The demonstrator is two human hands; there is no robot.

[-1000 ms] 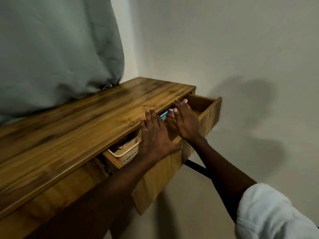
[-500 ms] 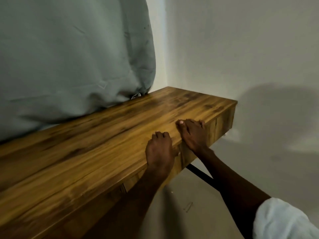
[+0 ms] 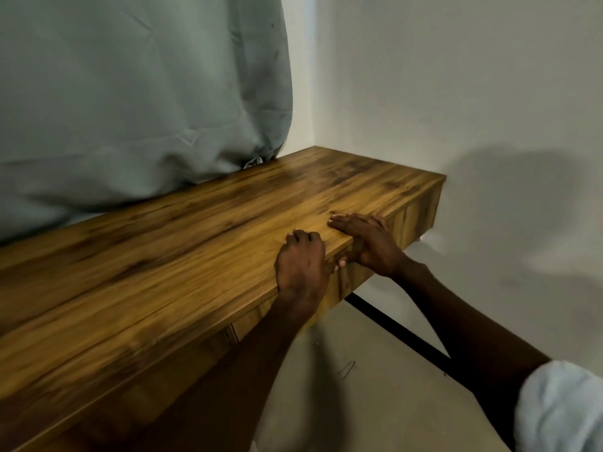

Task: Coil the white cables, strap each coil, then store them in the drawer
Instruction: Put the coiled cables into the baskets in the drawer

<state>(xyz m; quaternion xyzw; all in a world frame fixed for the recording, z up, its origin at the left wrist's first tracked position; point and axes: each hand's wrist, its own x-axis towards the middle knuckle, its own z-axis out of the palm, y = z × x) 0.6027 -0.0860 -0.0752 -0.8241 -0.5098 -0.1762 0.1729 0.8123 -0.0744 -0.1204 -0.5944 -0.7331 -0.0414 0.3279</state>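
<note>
Drawer front (image 3: 346,282) sits flush under the tabletop's (image 3: 195,256) front edge — no gap for fingers there. Left hand (image 3: 301,265) and right hand (image 3: 368,243) crowd that edge near the right corner. Grey-green fabric (image 3: 130,93) bulges over the back edge. White wall (image 3: 456,93) closes the right end. Black bar (image 3: 398,331) slants below — bare floor (image 3: 359,402) around it.

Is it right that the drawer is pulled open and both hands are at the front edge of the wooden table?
Not quite. The drawer is pushed shut, its front flush under the wooden table, as the head view shows. The rest holds: the left hand and the right hand are both at the table's front edge.
</note>
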